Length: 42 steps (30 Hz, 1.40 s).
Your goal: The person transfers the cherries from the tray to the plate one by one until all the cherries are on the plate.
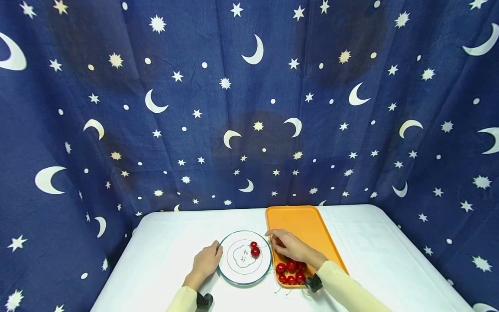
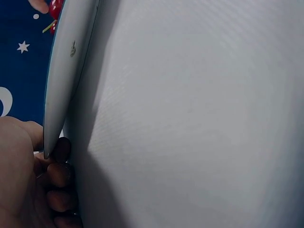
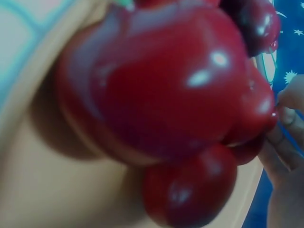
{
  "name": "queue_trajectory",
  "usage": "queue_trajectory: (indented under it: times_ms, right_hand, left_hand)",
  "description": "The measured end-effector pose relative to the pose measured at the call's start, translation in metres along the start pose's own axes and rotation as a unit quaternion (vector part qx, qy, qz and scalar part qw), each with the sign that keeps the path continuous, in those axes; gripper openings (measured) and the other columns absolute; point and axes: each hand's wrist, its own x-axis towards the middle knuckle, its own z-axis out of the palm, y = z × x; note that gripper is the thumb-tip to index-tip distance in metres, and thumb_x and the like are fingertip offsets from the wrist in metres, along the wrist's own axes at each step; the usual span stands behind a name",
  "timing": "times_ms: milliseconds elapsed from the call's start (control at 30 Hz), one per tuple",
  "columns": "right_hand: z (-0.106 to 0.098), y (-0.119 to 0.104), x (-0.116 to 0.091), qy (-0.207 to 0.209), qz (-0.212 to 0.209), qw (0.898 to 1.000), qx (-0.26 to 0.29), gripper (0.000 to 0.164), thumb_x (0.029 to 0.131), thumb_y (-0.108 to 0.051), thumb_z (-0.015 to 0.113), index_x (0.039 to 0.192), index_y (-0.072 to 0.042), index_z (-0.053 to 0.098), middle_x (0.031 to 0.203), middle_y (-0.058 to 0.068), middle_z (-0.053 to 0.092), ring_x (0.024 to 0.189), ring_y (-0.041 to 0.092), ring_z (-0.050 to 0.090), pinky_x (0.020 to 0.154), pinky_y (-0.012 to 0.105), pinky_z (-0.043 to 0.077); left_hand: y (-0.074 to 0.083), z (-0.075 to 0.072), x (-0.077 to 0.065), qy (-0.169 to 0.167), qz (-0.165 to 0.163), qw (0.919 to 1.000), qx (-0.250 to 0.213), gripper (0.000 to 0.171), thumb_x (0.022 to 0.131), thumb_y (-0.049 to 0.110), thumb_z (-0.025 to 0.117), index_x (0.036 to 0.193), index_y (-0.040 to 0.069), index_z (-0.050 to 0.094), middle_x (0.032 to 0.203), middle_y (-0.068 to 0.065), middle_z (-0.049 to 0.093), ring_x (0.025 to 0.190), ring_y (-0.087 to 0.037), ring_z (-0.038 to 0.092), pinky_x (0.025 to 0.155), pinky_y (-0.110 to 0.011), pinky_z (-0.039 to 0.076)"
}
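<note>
A white plate (image 1: 234, 276) with a blue-green rim stands left of the orange tray. My left hand (image 1: 206, 261) grips the plate's left rim, thumb on top and fingers beneath, as the left wrist view shows. On the plate's right half lie two red cherries (image 1: 255, 251). My right hand (image 1: 290, 246) hovers over the tray's left edge with its index finger reaching toward the plate; nothing shows between its fingers. Several cherries (image 1: 291, 266) with stems crowd the near end of the tray, under the right wrist. Up close, a cherry (image 3: 161, 85) fills the right wrist view.
The orange tray (image 1: 308, 223) lies lengthwise on the white-covered table (image 1: 171, 229), close beside the plate. A few cherry stems hang over the tray's near edge. Behind the table hangs a dark blue curtain (image 1: 269, 173) with moons and stars.
</note>
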Motion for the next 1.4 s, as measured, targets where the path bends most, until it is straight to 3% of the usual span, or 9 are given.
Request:
queue_trajectory:
  times_ms: [133,300,733,900,1133,1400]
  right_hand:
    - [0.000,0.001,0.000,0.014,-0.006,1.000,-0.011,0.021,0.096,0.000,0.064,0.117,-0.003,0.067,0.090,-0.002,0.060,0.083,0.003,0.049,0.076,0.022,0.047]
    - [-0.003,0.001,0.002,0.008,0.021,1.000,0.005,0.008,0.096,-0.003,0.065,0.102,-0.006,0.070,0.094,0.002,0.065,0.083,0.003,0.051,0.075,0.020,0.050]
    - [-0.011,-0.002,0.013,0.038,0.032,0.999,-0.007,0.004,0.099,-0.012,0.068,0.099,-0.011,0.072,0.092,-0.003,0.070,0.084,0.003,0.060,0.078,0.027,0.057]
    - [-0.013,-0.004,0.016,0.031,0.046,0.998,0.006,0.006,0.100,-0.020,0.068,0.097,-0.015,0.072,0.090,-0.009,0.070,0.082,-0.001,0.059,0.079,0.030,0.057]
    - [-0.012,-0.006,0.017,0.002,0.052,0.998,0.041,0.005,0.096,-0.014,0.072,0.094,-0.018,0.070,0.092,-0.007,0.071,0.085,0.001,0.060,0.079,0.026,0.056]
    - [-0.006,-0.006,0.018,-0.007,0.066,0.998,0.016,0.006,0.094,-0.012,0.074,0.093,-0.017,0.071,0.089,-0.009,0.070,0.085,0.006,0.060,0.079,0.023,0.054]
  left_hand:
    - [-0.001,0.002,0.000,0.003,0.002,1.0000,-0.001,0.023,0.107,0.027,0.048,0.094,0.012,0.058,0.065,0.002,0.045,0.059,-0.012,0.042,0.056,-0.028,0.030]
    - [-0.003,0.003,0.000,0.004,0.002,1.0000,0.002,0.023,0.107,0.027,0.048,0.095,0.011,0.059,0.065,0.002,0.047,0.059,-0.013,0.043,0.055,-0.028,0.030]
    - [-0.003,0.002,0.001,0.006,0.000,1.0000,0.004,0.023,0.107,0.027,0.048,0.098,0.010,0.061,0.067,0.001,0.050,0.060,-0.013,0.045,0.056,-0.028,0.032]
    - [-0.003,0.001,0.001,0.007,0.000,1.0000,0.002,0.022,0.107,0.027,0.048,0.098,0.010,0.061,0.066,0.001,0.049,0.060,-0.013,0.044,0.057,-0.028,0.032]
    - [-0.002,0.001,0.000,0.009,0.006,0.9999,0.003,0.022,0.107,0.027,0.049,0.097,0.010,0.060,0.067,0.001,0.050,0.061,-0.013,0.045,0.057,-0.029,0.032]
    - [-0.002,0.001,0.000,0.011,0.003,0.9999,0.000,0.022,0.106,0.028,0.049,0.092,0.013,0.057,0.065,0.002,0.045,0.059,-0.013,0.042,0.056,-0.028,0.029]
